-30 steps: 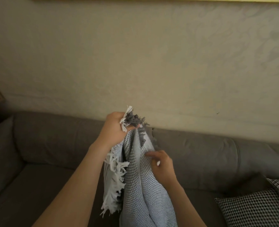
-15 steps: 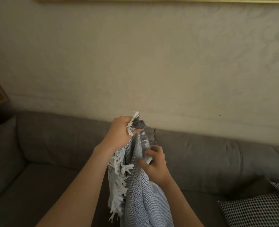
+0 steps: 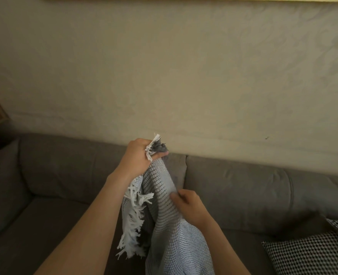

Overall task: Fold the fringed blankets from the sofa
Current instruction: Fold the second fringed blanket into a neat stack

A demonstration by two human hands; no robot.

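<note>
A: Grip?
B: Left hand (image 3: pixel 138 157) fists the blanket's (image 3: pixel 170 231) top corner, tassels poking out. Right hand (image 3: pixel 190 207) pinches a fold lower down, probably between thumb and fingers; the tips are hidden.
A: Scene?
B: Beige wall (image 3: pixel 164 76), grey sofa (image 3: pixel 65 175) below it. Blanket hangs from both hands, held up in front of the sofa. Checked cushion (image 3: pixel 307 255) at the sofa's right end. White fringe (image 3: pixel 134 225) dangles under the left wrist.
</note>
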